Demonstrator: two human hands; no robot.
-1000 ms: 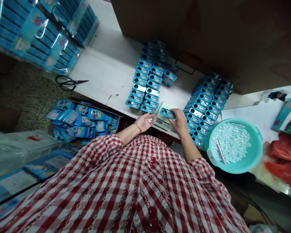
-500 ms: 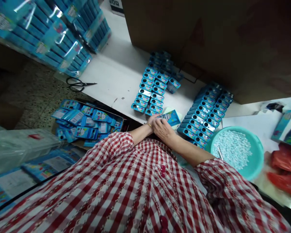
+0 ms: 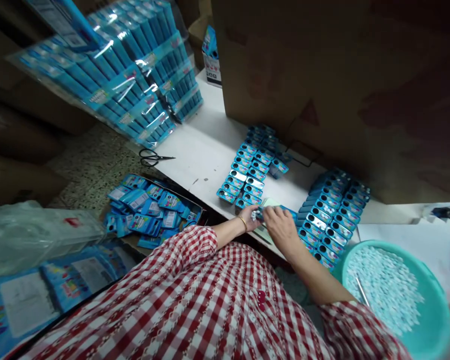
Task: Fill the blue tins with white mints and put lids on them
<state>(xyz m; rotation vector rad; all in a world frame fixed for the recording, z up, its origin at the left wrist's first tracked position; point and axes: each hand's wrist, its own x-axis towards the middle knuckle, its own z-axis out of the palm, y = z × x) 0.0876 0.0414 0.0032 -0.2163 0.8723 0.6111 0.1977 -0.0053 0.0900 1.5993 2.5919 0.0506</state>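
Note:
My left hand [image 3: 249, 218], with a bangle at its wrist, is closed around the left end of a flat blue packet [image 3: 291, 212]. Small white pieces [image 3: 254, 215] show at its fingers; whether they are inside the packet I cannot tell. My right hand [image 3: 281, 227] curls over the packet's middle and hides most of it. Under the hands is a pale green pad [image 3: 270, 202] on the table. Beyond them stand rows of narrow blue boxes [image 3: 243, 172], and more blue boxes [image 3: 326, 220] line up at the right, each with a dark round hole on top.
A turquoise basin [image 3: 440, 310] of small pale pieces with a metal rod is at the right. Black-handled scissors [image 3: 150, 158] lie at the table's left edge, near plastic-wrapped stacks [image 3: 135, 95]. A carton of loose blue packets [image 3: 153, 210] sits lower left; a large cardboard box [image 3: 322, 75] stands behind.
The camera view has shifted, so everything sits lower and further right. My right hand has moved off my left hand onto the packet, and white pieces now show at my left fingers.

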